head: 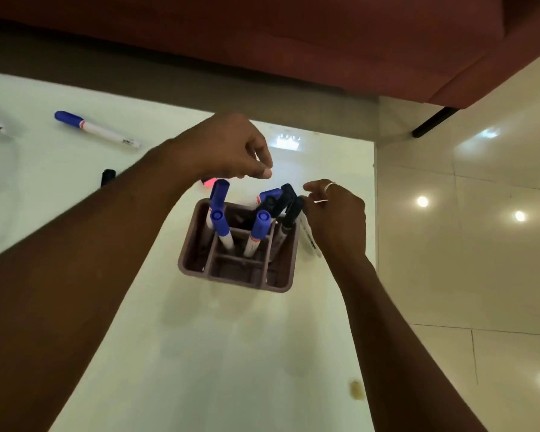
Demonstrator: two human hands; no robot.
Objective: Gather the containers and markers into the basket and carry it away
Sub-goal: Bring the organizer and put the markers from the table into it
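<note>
I see a pale glossy table (pixel 231 353) by a tiled floor (pixel 465 275), where the brown divided basket (pixel 231 277) holds upright blue-capped markers (pixel 222 226), the left hand (pixel 228 148) curled above it, grasp unclear, and the right hand (pixel 337 219) gripping a white marker (pixel 310 241) outside its right wall.

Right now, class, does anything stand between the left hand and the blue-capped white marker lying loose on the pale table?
Nothing visible does. Only bare pale table separates the left hand from the blue-capped white marker; a black cap beside the forearm lies off that line.
</note>
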